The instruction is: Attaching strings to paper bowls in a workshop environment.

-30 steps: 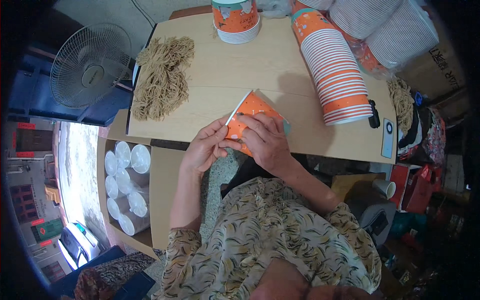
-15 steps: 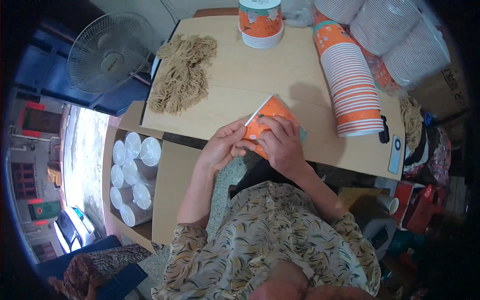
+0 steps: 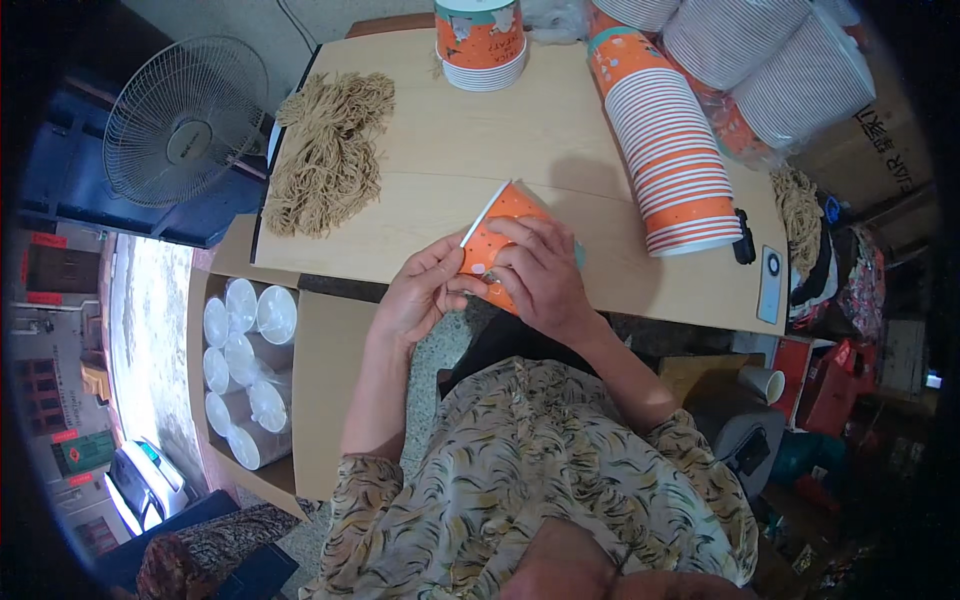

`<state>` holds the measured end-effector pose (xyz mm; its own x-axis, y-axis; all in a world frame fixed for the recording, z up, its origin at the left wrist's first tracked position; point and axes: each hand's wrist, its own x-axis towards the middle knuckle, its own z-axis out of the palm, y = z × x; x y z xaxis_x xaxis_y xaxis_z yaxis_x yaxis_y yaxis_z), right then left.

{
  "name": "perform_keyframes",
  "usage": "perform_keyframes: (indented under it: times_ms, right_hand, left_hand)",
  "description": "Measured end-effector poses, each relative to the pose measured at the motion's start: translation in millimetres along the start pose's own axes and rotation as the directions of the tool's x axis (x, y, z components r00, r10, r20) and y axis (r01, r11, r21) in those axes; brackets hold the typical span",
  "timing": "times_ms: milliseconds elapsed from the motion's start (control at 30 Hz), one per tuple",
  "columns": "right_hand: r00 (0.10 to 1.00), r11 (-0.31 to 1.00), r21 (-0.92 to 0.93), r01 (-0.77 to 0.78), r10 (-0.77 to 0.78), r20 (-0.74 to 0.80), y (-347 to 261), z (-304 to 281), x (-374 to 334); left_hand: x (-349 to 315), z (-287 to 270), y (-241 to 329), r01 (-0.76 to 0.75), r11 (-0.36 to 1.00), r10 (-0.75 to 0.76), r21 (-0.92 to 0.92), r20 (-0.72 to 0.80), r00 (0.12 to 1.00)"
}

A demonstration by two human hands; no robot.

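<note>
Both my hands are at the table's near edge with an orange paper tub (image 3: 513, 207), tipped on its side, its white rim toward the left. My left hand (image 3: 415, 290) grips the rim with thumb and bent fingers. Across the tub's outer wall lies my right hand (image 3: 545, 275), its fingers curled onto the paper. The fingers hide part of the tub. Beyond it on the left rests a bundle of tan paper cords (image 3: 330, 155). A nested row of orange and white tubs (image 3: 670, 150) lies to the right, and a short upright stack of tubs (image 3: 480, 45) stands at the back.
The wooden tabletop (image 3: 440, 150) also carries a phone-like flat device (image 3: 770, 285) at its right corner. Plastic-wrapped tub stacks (image 3: 765, 50) fill the back right. At left are a fan (image 3: 185, 125) and an open carton (image 3: 350, 400) of wrapped cylindrical stacks (image 3: 245, 360).
The whole view has shifted, so the table and stacks appear slightly further left. Both hands keep nearly the same grip on the tub.
</note>
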<state>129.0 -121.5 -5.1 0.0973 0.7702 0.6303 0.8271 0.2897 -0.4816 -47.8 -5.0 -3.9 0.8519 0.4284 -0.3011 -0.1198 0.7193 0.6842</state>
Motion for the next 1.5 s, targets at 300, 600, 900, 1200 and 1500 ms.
perform_keyframes:
  times_ms: [300, 600, 900, 1200, 1500]
  right_hand:
    - [0.943, 0.763, 0.583, -0.279, 0.332, 0.015, -5.0, -25.1, -13.9]
    - [0.806, 0.654, 0.511, -0.558, 0.573, 0.148, -6.3, -61.1, 4.1]
    - [0.839, 0.794, 0.275, -0.543, 0.499, 0.216, 19.6, -13.8, -9.4]
    - [0.835, 0.784, 0.286, -0.551, 0.512, 0.202, 17.0, -6.0, -25.2]
    - [0.810, 0.782, 0.222, -0.582, 0.533, 0.245, 16.1, -9.3, -29.4]
  left_hand:
    - [-4.9, 13.3, 2.6, -0.061, 0.820, 0.210, 0.569, -0.200, 0.957]
    - [15.4, 17.0, -7.7, -0.293, -0.188, 0.570, 0.938, 0.347, 0.745]
    - [4.3, 6.8, -42.8, -0.233, -0.327, 0.513, 0.916, 0.379, 0.770]
    - [-7.3, 5.6, -60.0, -0.212, -0.354, 0.514, 0.911, 0.379, 0.769]
    - [-8.0, 7.2, -64.0, -0.227, -0.384, 0.513, 0.895, 0.411, 0.753]
